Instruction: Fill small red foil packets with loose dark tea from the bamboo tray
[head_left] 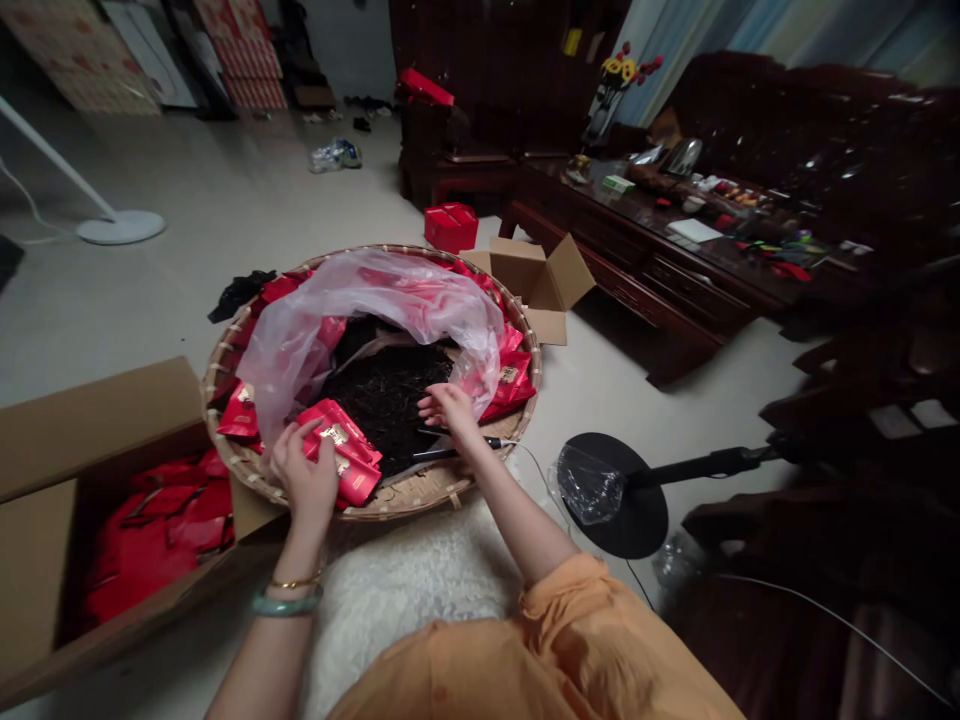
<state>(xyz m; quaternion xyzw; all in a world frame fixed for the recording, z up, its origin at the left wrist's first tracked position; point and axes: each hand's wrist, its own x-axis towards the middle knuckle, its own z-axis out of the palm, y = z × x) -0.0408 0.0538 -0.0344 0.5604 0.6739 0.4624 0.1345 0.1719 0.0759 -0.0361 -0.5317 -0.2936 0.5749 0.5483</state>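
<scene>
We read it left to right. Lower left: an open brown cardboard box (90, 430) on the floor, filled with flat red foil packets (150, 540). Upper left: a white floor-lamp stand with a round base (120, 227) on the pale glossy tile floor (225, 200).

Centre: a large round woven bamboo tray (420, 505) on the floor, holding a loose heap of dark tea leaves (382, 400), a crumpled clear plastic bag (352, 320) and more red packets along the rim. The left hand (304, 475) is over the tray's near edge, fingers curled together, clamped on a small stack of red packets with gold labels (337, 450). The right hand (450, 408) is just above the leaves, fingers spread apart, holding nothing; contact with the leaves can't be confirmed. A black corded tool (450, 452) lies in the tray below it; exact type unclear. An orange sleeve (570, 620) shows at bottom centre, above a white fluffy rug (412, 590).

Behind the tray: a red box (451, 227) and an open brown carton (540, 285). Right: a round black stand base (615, 495). Upper right: a dark wooden table (645, 240) crowded with small items.
</scene>
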